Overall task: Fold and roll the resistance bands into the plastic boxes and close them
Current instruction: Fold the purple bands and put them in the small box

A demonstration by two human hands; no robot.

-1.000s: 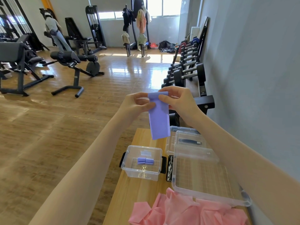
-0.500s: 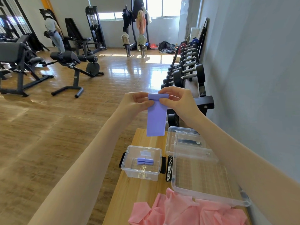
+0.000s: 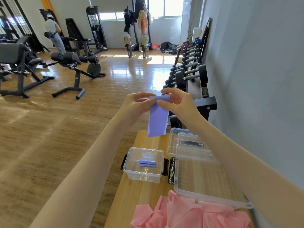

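Note:
A purple resistance band (image 3: 157, 120) hangs in the air above the far end of the wooden table (image 3: 141, 193), its top rolled into a small coil. My left hand (image 3: 138, 104) pinches the coil's left end and my right hand (image 3: 178, 102) pinches its right end. Below stands a small clear plastic box (image 3: 144, 176), open, with two rolled purple bands (image 3: 147, 162) inside. Loose pink bands (image 3: 189, 214) lie in a heap at the table's near edge.
A large clear box lid (image 3: 207, 176) lies on the right over another clear box (image 3: 185, 140). A dumbbell rack (image 3: 189, 74) stands along the grey wall beyond the table. Gym benches and a person are far off to the left.
The hanging tail of the purple band has grown shorter as the coil at the top takes it up. Both hands stay at about the same height.

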